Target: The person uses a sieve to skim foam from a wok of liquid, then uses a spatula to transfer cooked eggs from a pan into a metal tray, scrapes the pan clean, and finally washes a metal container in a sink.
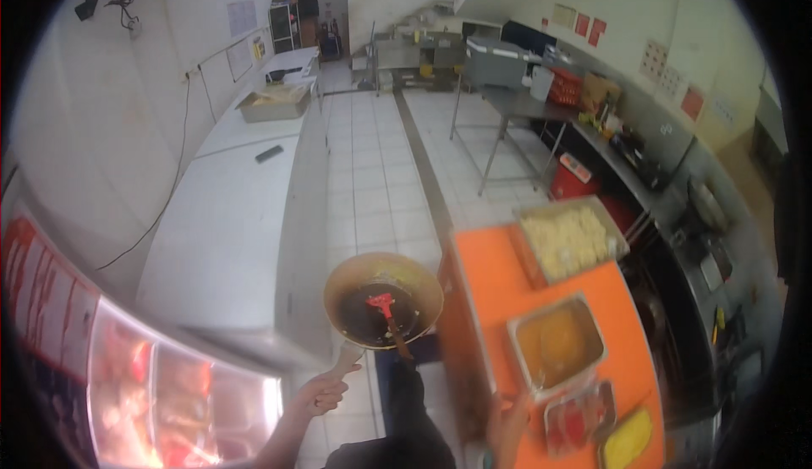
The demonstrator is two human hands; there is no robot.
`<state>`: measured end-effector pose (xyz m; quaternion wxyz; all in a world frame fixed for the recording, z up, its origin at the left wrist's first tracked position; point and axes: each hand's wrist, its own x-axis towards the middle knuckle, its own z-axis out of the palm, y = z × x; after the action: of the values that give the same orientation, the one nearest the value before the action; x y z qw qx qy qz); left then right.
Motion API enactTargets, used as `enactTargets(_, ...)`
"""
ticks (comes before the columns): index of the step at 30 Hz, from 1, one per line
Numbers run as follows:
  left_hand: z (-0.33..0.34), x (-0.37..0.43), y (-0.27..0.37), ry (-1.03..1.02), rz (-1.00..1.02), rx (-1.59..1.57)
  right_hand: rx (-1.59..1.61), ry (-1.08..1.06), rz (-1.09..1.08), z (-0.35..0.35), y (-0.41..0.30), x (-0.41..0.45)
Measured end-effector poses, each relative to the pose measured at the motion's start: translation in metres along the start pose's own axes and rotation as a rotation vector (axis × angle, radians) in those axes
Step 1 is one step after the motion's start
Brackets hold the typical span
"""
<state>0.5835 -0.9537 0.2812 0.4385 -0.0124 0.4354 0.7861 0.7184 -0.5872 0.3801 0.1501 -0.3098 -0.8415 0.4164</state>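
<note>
My left hand [322, 394] grips the handle of a frying pan [382, 265], held out in front of me over the tiled floor. Inside the pan lies a spatula [380, 304] with a red head, its brown handle sticking out over the rim towards me. A few pale food scraps cling to the pan's dark bottom. My right hand [507, 428], blurred, is at the near left side of the orange counter [485, 279]. Close to it are a metal tray of orange-yellow liquid [558, 341] and a clear container with red contents [578, 419]. Its fingers are too blurred to read.
A large tray of pale yellow food chunks [568, 240] sits on the orange counter's far end. A container of yellow food [627, 440] stands near me. At left is a white worktop [231, 215] and a lit display fridge [184, 399]. Stoves [660, 304] line the right wall.
</note>
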Motion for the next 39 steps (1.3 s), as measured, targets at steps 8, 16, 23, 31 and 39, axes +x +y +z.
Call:
enactTargets(8, -0.09, 0.247, 0.248, 0.052, 0.06, 0.111, 0.053, -0.271, -0.469, 0.216, -0.086, 0.367)
enactTargets(16, -0.171, 0.464, 0.464, -0.032, 0.172, -0.203, 0.719, -0.221, -0.138, 0.423, -0.221, 0.824)
enactTargets(23, -0.253, 0.719, 0.699, -0.098, 0.086, -0.107, 0.179, -0.297, 0.323, 0.626, -0.018, 1.058)
enactTargets(31, -0.345, 1.042, 0.931, -0.067, -0.093, -0.007, -0.201, -0.523, 0.277, 0.792, -0.137, 1.36)
enactTargets(39, -0.371, 1.341, 1.203, -0.166, 0.018, -0.244, -0.352, -0.56, 0.144, 0.905, -0.19, 1.715)
